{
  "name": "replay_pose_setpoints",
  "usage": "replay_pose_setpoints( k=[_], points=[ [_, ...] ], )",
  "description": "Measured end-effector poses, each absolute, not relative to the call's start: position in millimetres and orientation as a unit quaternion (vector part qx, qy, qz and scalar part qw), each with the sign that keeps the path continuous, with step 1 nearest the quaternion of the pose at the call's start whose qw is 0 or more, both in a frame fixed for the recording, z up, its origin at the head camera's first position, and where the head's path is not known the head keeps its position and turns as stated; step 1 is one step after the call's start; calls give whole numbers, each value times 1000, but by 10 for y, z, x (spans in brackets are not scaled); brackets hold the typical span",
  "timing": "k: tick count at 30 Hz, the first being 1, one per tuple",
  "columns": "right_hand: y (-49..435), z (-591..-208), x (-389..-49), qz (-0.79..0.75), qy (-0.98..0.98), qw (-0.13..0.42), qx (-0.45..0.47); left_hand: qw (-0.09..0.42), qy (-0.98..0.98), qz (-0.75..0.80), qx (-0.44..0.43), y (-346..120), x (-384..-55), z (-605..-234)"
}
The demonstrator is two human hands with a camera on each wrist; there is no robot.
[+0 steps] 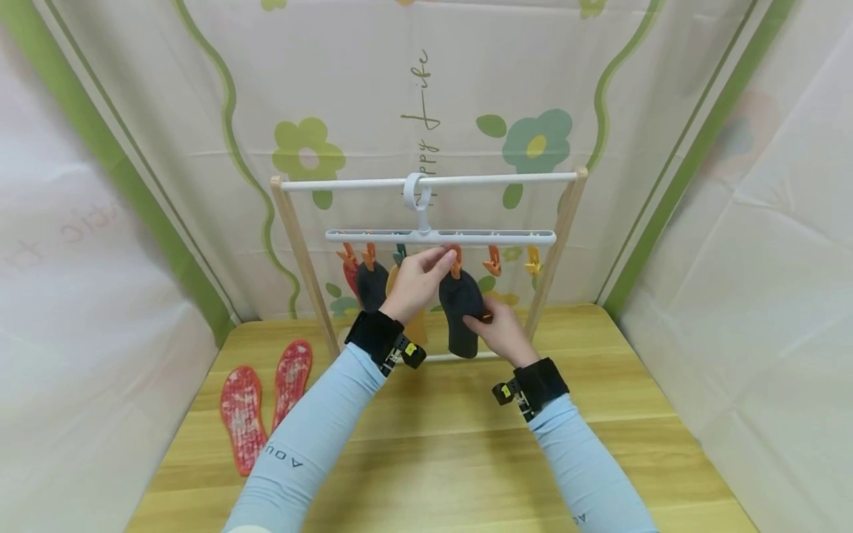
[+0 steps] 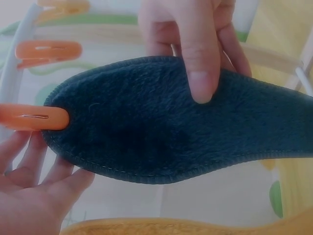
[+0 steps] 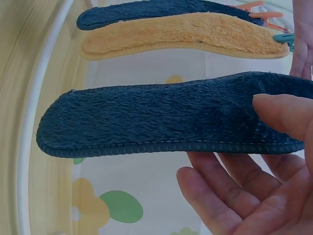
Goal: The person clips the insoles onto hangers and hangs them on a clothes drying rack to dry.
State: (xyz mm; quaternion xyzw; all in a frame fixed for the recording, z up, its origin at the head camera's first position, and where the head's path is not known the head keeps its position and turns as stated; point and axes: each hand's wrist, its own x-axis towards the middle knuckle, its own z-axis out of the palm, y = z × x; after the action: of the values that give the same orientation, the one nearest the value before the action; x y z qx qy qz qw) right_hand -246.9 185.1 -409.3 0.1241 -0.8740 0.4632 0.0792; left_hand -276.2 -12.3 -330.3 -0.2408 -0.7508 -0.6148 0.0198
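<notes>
A dark blue fuzzy insole [image 1: 461,303] hangs upright by its wide end from an orange clip [image 2: 34,117] under the white hanger [image 1: 440,237]. My left hand [image 1: 418,277] is at that clip, thumb and forefinger about it. In the left wrist view its other fingers spread behind the insole's edge. Lower down, my right hand [image 1: 501,331] pinches the insole by its side edge, thumb on the fuzzy face and fingers behind. To the left hang a yellow insole [image 3: 186,36], another dark insole [image 1: 372,287] and a red one [image 1: 351,277], the last partly hidden.
A wooden rack [image 1: 296,252] with a white top bar [image 1: 500,179] carries the hanger. Right of the held insole hang an orange clip [image 1: 492,261] and a yellow clip [image 1: 533,261]. Two red-and-white insoles [image 1: 243,418] lie on the wooden table [image 1: 426,459] at left. Curtains surround it.
</notes>
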Motion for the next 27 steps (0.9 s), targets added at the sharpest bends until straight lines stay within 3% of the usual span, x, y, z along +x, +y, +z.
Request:
replay_pose_setpoints(
  k=[27],
  points=[
    [2086, -4143, -2231, 484, -868, 36, 110, 29, -746, -618, -245, -300, -2646, -3329]
  ],
)
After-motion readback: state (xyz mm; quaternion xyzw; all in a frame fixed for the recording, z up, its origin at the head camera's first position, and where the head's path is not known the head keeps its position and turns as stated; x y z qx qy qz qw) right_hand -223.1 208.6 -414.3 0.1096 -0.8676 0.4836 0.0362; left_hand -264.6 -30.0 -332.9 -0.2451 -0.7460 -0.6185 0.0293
